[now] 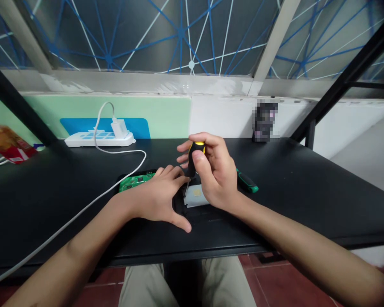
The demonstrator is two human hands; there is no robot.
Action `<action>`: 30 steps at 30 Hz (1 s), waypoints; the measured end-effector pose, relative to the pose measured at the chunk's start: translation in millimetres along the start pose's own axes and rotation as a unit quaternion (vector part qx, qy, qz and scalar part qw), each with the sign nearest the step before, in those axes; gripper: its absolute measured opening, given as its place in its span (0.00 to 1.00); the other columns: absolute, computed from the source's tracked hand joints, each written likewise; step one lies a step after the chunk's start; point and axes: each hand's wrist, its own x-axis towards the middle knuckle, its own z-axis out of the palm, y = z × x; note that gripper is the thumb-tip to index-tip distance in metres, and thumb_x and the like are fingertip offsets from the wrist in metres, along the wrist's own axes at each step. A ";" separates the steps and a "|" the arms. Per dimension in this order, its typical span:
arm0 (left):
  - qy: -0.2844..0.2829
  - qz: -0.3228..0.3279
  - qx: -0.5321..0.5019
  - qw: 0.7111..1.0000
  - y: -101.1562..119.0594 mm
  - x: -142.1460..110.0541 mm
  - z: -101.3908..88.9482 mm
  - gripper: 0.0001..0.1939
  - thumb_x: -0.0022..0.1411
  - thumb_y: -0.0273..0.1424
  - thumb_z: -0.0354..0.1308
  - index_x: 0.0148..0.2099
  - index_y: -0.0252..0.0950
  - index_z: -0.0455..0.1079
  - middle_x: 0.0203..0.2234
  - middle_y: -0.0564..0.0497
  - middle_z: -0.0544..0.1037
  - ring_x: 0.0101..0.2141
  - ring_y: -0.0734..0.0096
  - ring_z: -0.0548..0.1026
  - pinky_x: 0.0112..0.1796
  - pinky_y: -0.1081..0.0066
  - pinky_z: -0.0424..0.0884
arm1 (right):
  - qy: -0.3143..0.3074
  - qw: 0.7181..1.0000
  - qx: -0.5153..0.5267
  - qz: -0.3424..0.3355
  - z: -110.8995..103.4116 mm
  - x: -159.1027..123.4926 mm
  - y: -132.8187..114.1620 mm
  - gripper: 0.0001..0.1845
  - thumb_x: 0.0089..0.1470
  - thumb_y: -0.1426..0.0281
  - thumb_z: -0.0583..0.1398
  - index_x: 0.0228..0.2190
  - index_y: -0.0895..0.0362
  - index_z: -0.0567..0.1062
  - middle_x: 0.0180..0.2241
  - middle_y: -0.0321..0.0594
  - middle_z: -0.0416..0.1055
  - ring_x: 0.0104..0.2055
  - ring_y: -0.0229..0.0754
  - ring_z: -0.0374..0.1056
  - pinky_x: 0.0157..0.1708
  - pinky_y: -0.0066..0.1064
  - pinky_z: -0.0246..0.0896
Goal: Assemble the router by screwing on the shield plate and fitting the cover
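Note:
In the head view my right hand (216, 170) is wrapped round the black and yellow handle of a screwdriver (193, 158), held roughly upright. Its lower end meets the work near a silver metal plate (196, 195) bearing a small yellowish square. Beside it my left hand (161, 192) lies palm down, thumb stretched out, fingers resting on a dark part next to the plate. A green circuit board (135, 181) in a black casing shows partly behind that hand. Just right of my right hand lies a green and black tool handle (248, 182); its other end is hidden.
A white power strip (99, 139) with a plugged-in charger (119, 128) stands at the back. Its white cable (86, 207) crosses the black table (307, 192) on the left. An orange and red packet (13, 143) lies far left; a pixelated dark object (264, 121) stands back right.

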 end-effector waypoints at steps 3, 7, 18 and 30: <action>0.001 -0.003 0.001 1.000 -1.0 -0.3 1.0 0.49 0.48 0.63 0.65 0.63 0.38 0.63 0.53 0.37 0.67 0.55 0.39 0.63 0.57 0.36 0.57 | -0.002 1.000 0.009 -0.002 -0.9 0.1 0.1 0.13 0.69 0.66 0.52 0.53 0.48 0.67 0.46 0.38 0.76 0.40 0.37 0.77 0.40 0.35 0.76; 0.008 -0.004 0.006 1.000 -2.9 -0.6 2.9 0.49 0.48 0.63 0.65 0.63 0.39 0.63 0.54 0.38 0.67 0.55 0.38 0.64 0.57 0.38 0.58 | 0.000 1.000 0.000 -0.010 -2.7 -1.2 0.8 0.13 0.69 0.64 0.51 0.53 0.48 0.65 0.49 0.38 0.75 0.40 0.37 0.77 0.39 0.36 0.76; 0.014 0.005 -0.017 1.000 -1.0 -0.1 2.0 0.48 0.48 0.61 0.67 0.63 0.39 0.64 0.54 0.38 0.68 0.58 0.36 0.62 0.57 0.42 0.59 | 0.076 0.987 -0.123 -0.074 -5.4 -2.3 -0.6 0.16 0.60 0.65 0.64 0.50 0.45 0.73 0.42 0.39 0.71 0.42 0.44 0.71 0.38 0.40 0.74; 0.007 -0.019 -0.024 0.999 -0.4 -0.8 1.9 0.48 0.46 0.60 0.69 0.62 0.39 0.65 0.57 0.38 0.66 0.59 0.34 0.62 0.59 0.38 0.56 | 0.017 0.998 -0.031 -0.059 -1.6 -12.0 -3.1 0.16 0.65 0.64 0.56 0.54 0.45 0.66 0.48 0.39 0.72 0.42 0.41 0.75 0.43 0.41 0.77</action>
